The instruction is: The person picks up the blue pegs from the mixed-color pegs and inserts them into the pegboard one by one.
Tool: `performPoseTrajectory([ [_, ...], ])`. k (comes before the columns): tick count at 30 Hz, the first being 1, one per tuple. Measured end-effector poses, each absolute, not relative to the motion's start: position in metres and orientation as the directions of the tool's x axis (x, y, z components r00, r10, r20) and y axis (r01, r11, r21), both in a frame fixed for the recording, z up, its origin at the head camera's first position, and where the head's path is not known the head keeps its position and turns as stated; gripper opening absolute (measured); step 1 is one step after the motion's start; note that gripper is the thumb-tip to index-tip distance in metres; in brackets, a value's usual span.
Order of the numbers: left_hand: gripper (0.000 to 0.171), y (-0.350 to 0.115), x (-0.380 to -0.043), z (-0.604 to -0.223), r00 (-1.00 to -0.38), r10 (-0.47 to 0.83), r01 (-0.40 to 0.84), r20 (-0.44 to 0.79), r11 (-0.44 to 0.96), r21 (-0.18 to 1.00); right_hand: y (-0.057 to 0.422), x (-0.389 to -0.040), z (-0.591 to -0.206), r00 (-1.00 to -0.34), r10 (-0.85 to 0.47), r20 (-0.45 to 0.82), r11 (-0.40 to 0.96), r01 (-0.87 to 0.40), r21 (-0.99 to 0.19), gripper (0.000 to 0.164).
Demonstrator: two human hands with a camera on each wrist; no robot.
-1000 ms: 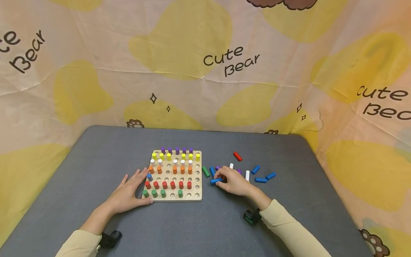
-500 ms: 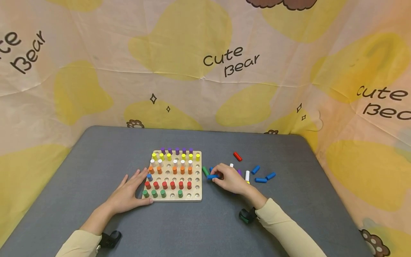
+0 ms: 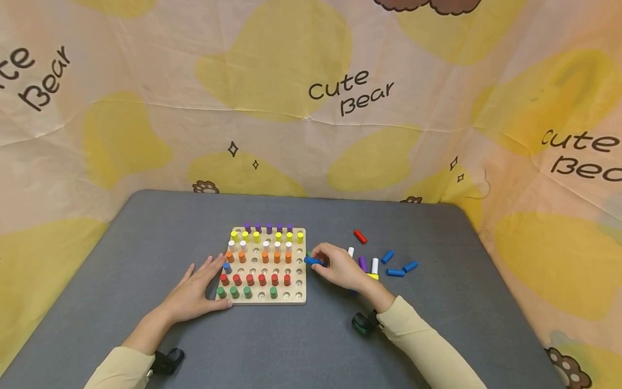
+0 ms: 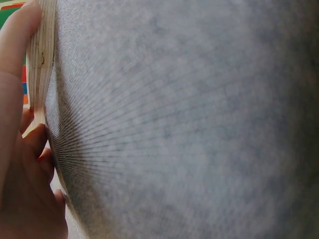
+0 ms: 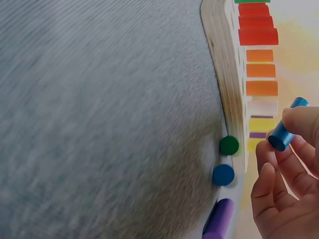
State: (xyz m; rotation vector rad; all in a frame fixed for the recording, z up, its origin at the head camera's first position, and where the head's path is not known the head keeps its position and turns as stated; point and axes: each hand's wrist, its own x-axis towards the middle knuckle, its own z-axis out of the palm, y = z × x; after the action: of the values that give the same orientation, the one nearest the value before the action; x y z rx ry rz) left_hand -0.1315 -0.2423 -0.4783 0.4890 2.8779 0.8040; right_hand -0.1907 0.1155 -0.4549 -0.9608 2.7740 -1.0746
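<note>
The right hand (image 3: 342, 267) pinches a blue peg (image 5: 282, 137) between thumb and fingers; the head view puts this peg at the right-hand edge of the wooden pegboard (image 3: 285, 288), and the right wrist view shows it tilted and held clear of the table (image 3: 272, 346). Below that grip, the right wrist view discloses a loose green peg (image 5: 229, 145) and a second blue peg (image 5: 223, 175), both end-on beside the board's side; from the head, the green one barely shows and the other blue is hidden by the hand. To the right of the grip, only the head view records three more loose blue pegs (image 3: 396, 273) and a red peg (image 3: 360, 236). Across the board from the grip, the left hand (image 3: 194, 292) rests at the left edge, fingers spread; the left wrist view alone shows the wood grain along that side.
</note>
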Motion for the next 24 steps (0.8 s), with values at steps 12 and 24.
performPoseTrajectory([
  [12, 0.105, -0.243, -0.132, -0.479, -0.940, 0.341, 0.284, -0.016, 0.806, 0.519, 0.098, -0.194, -0.452, -0.800, -0.559, 0.218, 0.551, -0.554, -0.624, 0.020],
  [24, 0.106, -0.243, -0.132, -0.479, -0.939, 0.343, 0.287, -0.015, 0.806, 0.518, 0.082, -0.196, -0.447, -0.795, -0.560, 0.235, 0.524, -0.559, -0.643, 0.019],
])
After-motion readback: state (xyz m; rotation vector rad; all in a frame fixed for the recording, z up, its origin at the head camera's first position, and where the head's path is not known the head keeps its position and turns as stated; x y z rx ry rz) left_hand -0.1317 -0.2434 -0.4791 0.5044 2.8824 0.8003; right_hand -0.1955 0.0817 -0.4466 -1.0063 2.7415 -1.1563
